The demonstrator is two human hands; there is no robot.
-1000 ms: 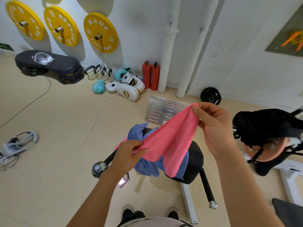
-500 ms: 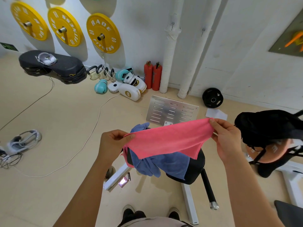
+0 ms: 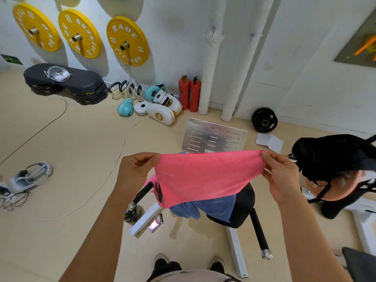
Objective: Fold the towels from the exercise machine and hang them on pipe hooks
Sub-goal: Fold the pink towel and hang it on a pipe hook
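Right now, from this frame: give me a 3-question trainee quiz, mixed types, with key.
1. True or false: the pink towel is gripped by both the left hand and the right hand.
2. What lies on the black seat pad behind the pink towel? A) blue towel B) boxing glove C) weight plate
3. Fill in: two red ____ stand by the white pipes.

Key: 1 true; 2 A, the blue towel; 3 fire extinguishers.
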